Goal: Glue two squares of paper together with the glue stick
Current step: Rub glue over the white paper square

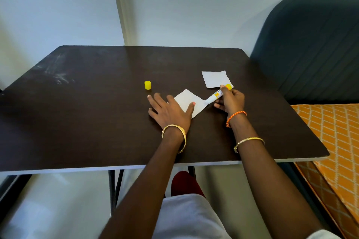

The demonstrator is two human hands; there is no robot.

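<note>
Slanting glue stick [217, 95] tips down-left onto near paper [189, 101]

You have the uncapped glue stick [217, 94] tilted, tip on the near paper square [189, 102]; second square [216, 78] beyond, yellow cap [147, 85] upright left.

Table [97, 112]: dark brown, pale edge.
Paper squares [215, 78]: white.
Cap [147, 85]: yellow.
Glue stick [218, 94]: white, yellow end.
Chair [314, 44]: dark teal.
Cloth [334, 132]: orange, pale lattice.
</note>
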